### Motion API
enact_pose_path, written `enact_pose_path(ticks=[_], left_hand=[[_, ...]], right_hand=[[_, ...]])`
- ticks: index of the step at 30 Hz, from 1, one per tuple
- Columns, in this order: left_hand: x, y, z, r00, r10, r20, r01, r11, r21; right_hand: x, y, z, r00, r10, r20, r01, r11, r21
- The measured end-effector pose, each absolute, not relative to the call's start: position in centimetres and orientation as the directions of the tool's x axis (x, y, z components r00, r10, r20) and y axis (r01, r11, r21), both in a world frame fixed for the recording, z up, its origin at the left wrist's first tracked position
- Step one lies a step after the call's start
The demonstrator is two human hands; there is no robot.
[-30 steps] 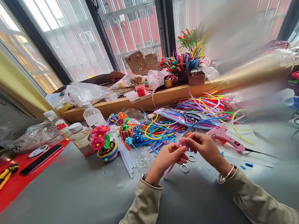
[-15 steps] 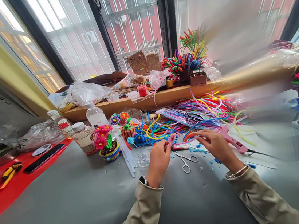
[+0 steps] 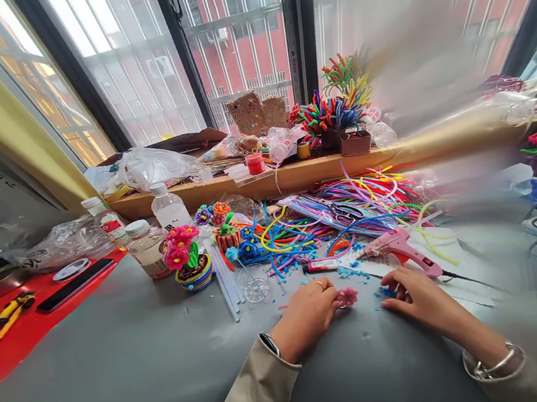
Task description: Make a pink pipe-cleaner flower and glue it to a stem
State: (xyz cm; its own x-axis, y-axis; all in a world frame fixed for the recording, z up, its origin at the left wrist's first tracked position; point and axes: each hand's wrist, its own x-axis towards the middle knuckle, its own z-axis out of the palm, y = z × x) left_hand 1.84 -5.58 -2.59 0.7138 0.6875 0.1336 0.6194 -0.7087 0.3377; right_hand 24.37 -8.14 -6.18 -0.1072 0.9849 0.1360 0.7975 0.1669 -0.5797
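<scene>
My left hand (image 3: 307, 311) rests on the grey table (image 3: 137, 370) with its fingers curled, pinching a small pink pipe-cleaner flower (image 3: 347, 296) at the fingertips. My right hand (image 3: 417, 299) lies low on the table to the right of the flower, fingers stretched out and touching some blue fluff scraps (image 3: 385, 291). It holds nothing I can see. A pink glue gun (image 3: 400, 246) lies just beyond the right hand, and a red-capped tube (image 3: 321, 264) lies beyond the left.
A heap of coloured pipe cleaners (image 3: 348, 207) covers the table's far side. Finished flower pots (image 3: 187, 261), bottles (image 3: 146, 247) and clear sticks (image 3: 227, 279) stand to the left. A phone (image 3: 74, 286) and a yellow cutter (image 3: 9, 314) lie on a red mat. The wooden sill (image 3: 295, 174) is cluttered.
Both hands have come down from in front of me onto the table and moved nearer. The pink flower is now in the left hand only. The scissors are no longer visible.
</scene>
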Motion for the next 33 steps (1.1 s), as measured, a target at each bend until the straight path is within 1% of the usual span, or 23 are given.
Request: enact_pose_path(ticks=[3, 6, 9, 12, 14, 16, 18, 20, 22, 23, 25, 27, 29, 31, 33], left_hand=[[0.7, -5.2, -2.4, 0.661, 0.742, 0.113, 0.688, -0.659, 0.304], [0.0, -4.7, -2.5, 0.506, 0.855, 0.113, 0.817, -0.517, 0.257], [-0.3, -4.3, -3.0, 0.396, 0.906, 0.147, 0.875, -0.421, 0.238], [-0.1, -4.2, -3.3, 0.379, 0.91, 0.168, 0.88, -0.411, 0.24], [0.2, -4.1, -3.0, 0.385, 0.905, 0.181, 0.865, -0.422, 0.272], [0.7, -4.0, -2.5, 0.391, 0.902, 0.184, 0.845, -0.431, 0.317], [1.2, -3.6, -2.0, 0.389, 0.903, 0.183, 0.829, -0.43, 0.359], [1.9, -3.2, -1.8, 0.397, 0.901, 0.173, 0.801, -0.432, 0.413], [2.6, -2.7, -2.0, 0.426, 0.893, 0.147, 0.765, -0.442, 0.467], [3.0, -2.4, -2.2, 0.437, 0.89, 0.134, 0.759, -0.444, 0.476], [3.4, -1.8, -2.7, 0.429, 0.895, 0.124, 0.782, -0.437, 0.445], [3.6, -1.4, -3.0, 0.39, 0.91, 0.143, 0.818, -0.413, 0.4], [3.6, -1.1, -3.1, 0.358, 0.921, 0.157, 0.828, -0.39, 0.403], [3.6, -1.1, -2.9, 0.367, 0.916, 0.163, 0.792, -0.399, 0.463], [3.9, -1.2, -2.7, 0.412, 0.896, 0.165, 0.73, -0.432, 0.529]], right_hand=[[22.2, -7.3, -5.5, -0.19, 0.967, 0.169, 0.786, 0.253, -0.564], [21.0, -6.3, -5.1, -0.156, 0.942, 0.297, 0.786, 0.301, -0.541], [20.8, -5.3, -5.1, -0.14, 0.921, 0.364, 0.806, 0.32, -0.497], [20.5, -4.6, -5.2, -0.184, 0.918, 0.35, 0.829, 0.337, -0.446], [20.0, -4.5, -5.1, -0.24, 0.918, 0.316, 0.829, 0.364, -0.426], [19.6, -4.8, -5.0, -0.322, 0.905, 0.277, 0.797, 0.417, -0.436], [19.7, -5.2, -4.8, -0.378, 0.89, 0.257, 0.751, 0.457, -0.477], [20.2, -5.7, -4.7, -0.33, 0.903, 0.275, 0.735, 0.429, -0.525], [21.1, -6.1, -4.6, -0.185, 0.929, 0.32, 0.757, 0.342, -0.557], [21.6, -6.1, -4.6, -0.118, 0.934, 0.337, 0.771, 0.3, -0.561], [22.4, -6.1, -4.7, -0.037, 0.938, 0.346, 0.797, 0.236, -0.556], [22.8, -5.9, -4.8, -0.011, 0.943, 0.332, 0.816, 0.201, -0.542], [22.9, -5.7, -5.0, -0.01, 0.946, 0.325, 0.83, 0.189, -0.525], [22.8, -5.5, -5.1, -0.018, 0.945, 0.326, 0.843, 0.19, -0.503], [22.5, -5.3, -5.2, -0.037, 0.942, 0.333, 0.859, 0.2, -0.47]])
